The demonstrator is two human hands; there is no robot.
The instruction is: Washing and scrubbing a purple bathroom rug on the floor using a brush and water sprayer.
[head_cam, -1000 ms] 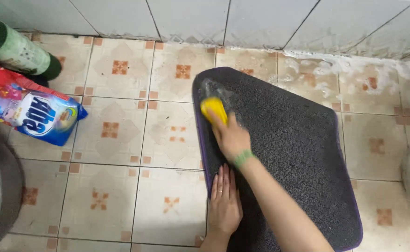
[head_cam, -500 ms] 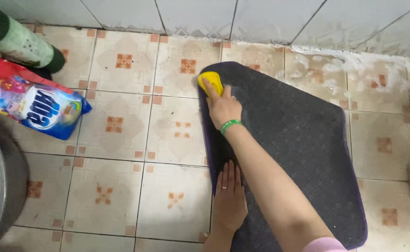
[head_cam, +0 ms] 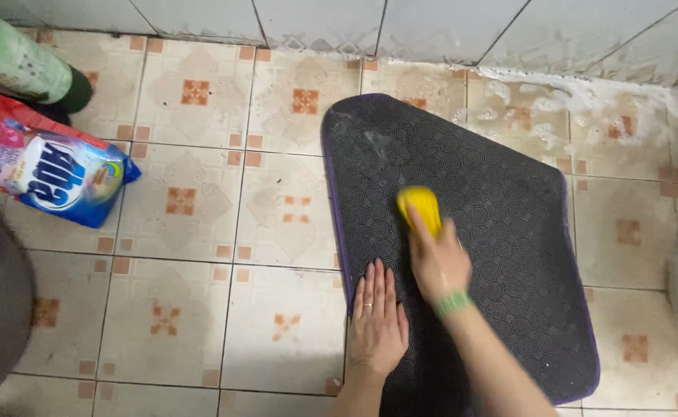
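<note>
Scrubbing step: right hand (head_cam: 437,262) grips yellow brush (head_cam: 420,207) on the dark mat (head_cam: 508,232); left hand (head_cam: 376,324) lies flat, open, pinning the mat's edge. Next stroke likely needs firm pressure.

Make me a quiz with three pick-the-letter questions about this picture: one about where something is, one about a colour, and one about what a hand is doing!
1. Where is the soap powder bag?
A. on the mat
B. on the floor tiles at the left
C. in a hand

2. What colour is the brush?
A. yellow
B. red
C. white

3. How is the left hand?
A. curled in a fist
B. holding the brush
C. flat and open on the mat's edge

Answers:
1 B, the bag lies on the tiled floor, well left of the dark mat, beside a green bottle.
2 A, the brush under the right hand is bright yellow.
3 C, the fingers are stretched out flat on the mat's left edge.
</note>
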